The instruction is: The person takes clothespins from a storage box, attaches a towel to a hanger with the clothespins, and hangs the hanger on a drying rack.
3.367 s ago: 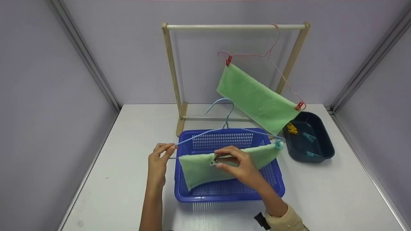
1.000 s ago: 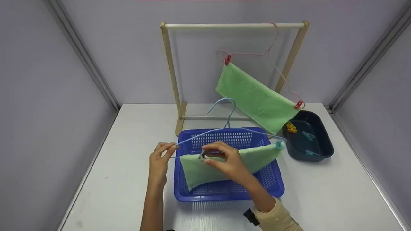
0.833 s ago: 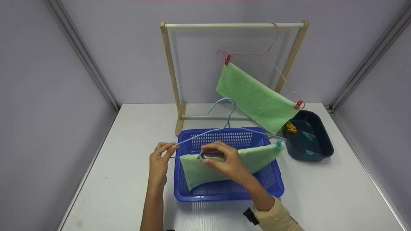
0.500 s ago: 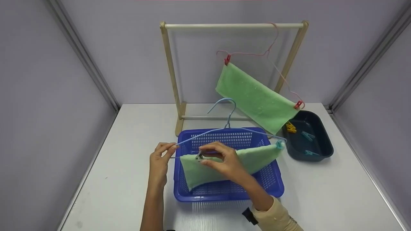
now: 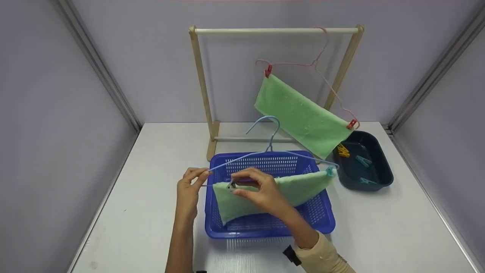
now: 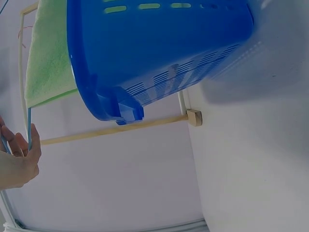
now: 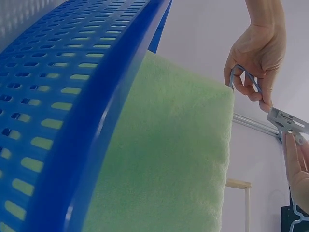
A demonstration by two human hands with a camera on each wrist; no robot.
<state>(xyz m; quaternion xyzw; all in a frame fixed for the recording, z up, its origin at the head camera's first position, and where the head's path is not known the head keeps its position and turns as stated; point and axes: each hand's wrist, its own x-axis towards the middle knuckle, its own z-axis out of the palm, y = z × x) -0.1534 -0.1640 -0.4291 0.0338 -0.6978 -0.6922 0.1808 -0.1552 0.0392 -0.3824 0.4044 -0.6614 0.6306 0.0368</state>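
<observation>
My left hand (image 5: 187,189) pinches the left end of a blue clothes hanger (image 5: 239,158), held over a blue basket. A light green towel (image 5: 237,206) is draped over the hanger's lower bar, its hanging part down in the basket. Thumb and fingers of my right hand (image 5: 265,191) grip a grey clothespin (image 5: 230,186) at the towel's top edge near its left corner. In the right wrist view the clothespin (image 7: 288,121) appears apart from the towel and close to the left hand (image 7: 258,55). A teal clothespin (image 5: 330,171) clamps the towel's right end to the hanger.
The blue basket (image 5: 261,234) stands on the white table (image 5: 151,212). Behind it is a drying rack (image 5: 276,31), where a pink hanger (image 5: 295,64) hangs tilted with another green towel (image 5: 303,115) in red clothespins. At right, a dark bin (image 5: 386,167) holds yellow and teal clothespins.
My right hand has moved left along the towel's top edge with the grey clothespin, from near the middle to near the left corner. My left hand has stayed almost still.
</observation>
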